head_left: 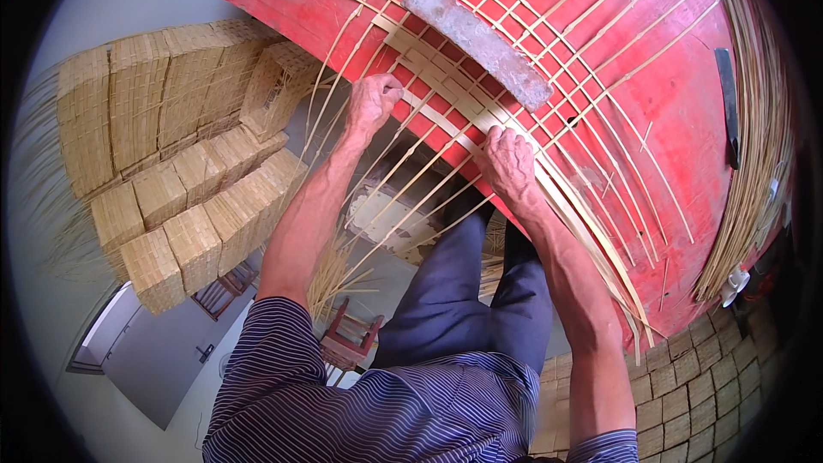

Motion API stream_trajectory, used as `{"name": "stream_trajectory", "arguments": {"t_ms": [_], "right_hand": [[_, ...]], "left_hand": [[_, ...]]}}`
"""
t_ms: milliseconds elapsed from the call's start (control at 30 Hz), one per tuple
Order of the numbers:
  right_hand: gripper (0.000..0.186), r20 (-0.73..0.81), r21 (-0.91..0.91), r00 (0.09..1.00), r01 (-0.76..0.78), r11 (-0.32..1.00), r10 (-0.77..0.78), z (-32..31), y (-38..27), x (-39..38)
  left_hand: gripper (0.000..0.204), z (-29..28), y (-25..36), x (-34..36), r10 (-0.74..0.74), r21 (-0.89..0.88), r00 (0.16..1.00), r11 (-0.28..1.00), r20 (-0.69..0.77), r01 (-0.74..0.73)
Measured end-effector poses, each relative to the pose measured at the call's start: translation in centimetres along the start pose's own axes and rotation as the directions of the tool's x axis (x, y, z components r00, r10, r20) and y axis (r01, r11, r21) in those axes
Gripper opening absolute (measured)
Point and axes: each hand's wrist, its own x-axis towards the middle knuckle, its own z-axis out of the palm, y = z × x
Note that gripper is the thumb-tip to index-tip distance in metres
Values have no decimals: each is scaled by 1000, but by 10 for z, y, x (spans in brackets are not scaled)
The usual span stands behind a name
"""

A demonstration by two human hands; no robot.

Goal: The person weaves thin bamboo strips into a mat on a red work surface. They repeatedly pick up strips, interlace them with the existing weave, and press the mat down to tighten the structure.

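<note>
Our shirt (360, 407) nearest, we seem mid-weave: left hand (374, 105) and right hand (509, 163) fingers pinch a strip (439, 122) likely needing snugging next.

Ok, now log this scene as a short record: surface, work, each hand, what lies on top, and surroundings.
Surface: red tabletop
Work: lattice of pale strips, densely woven along one band
Left hand: fingers closed at the end of a flat strip
Right hand: on the strips near the tabletop's edge; grip unclear
On the lattice: greyish bar
At right: dark flat tool, strip bundle
At left: stacked woven blocks
</note>
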Motion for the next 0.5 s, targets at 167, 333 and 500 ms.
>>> {"name": "stream_trajectory", "arguments": {"t_ms": [167,333,500], "right_hand": [[15,-4,-38,997,74,997,-74,-2,6,1],[13,0,-79,994,112,991,-112,-3,10,1],[15,34,-91,993,113,989,-111,-2,10,3]], "left_hand": [[17,0,7,5,49,10,999,999,-14,-49],[21,5,10,13,87,43,996,995,-26,-86],[23,7,14,16,106,66,993,992,-42,-103]]}}
